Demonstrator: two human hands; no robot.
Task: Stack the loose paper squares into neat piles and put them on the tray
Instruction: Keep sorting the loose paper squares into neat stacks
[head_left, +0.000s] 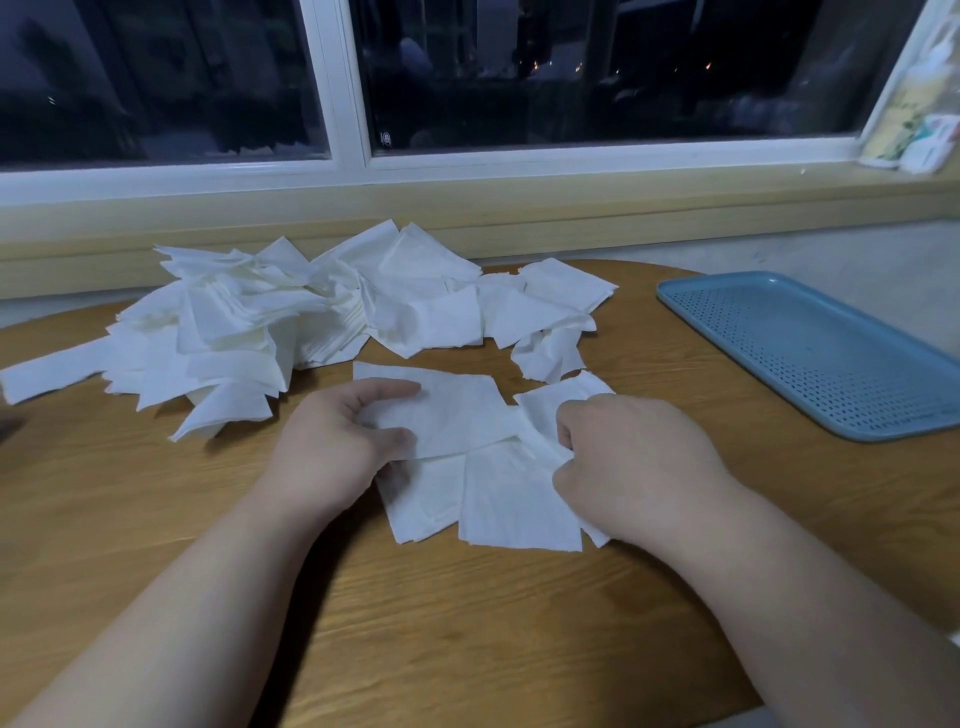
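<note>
Judging by how things lie, little has been done: no pile has been put on the blue tray at the right, a few paper squares are pinched in the curled fingers of the left hand and the right hand, and a big messy heap is left on the table.

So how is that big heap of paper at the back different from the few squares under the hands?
The big heap holds many squares jumbled at all angles; the small bunch is a few, lying nearly flat. The heap sits untouched farther back; the bunch is gripped by the left hand and the right hand. Both are white paper on the wooden table, neither on the blue tray.
</note>
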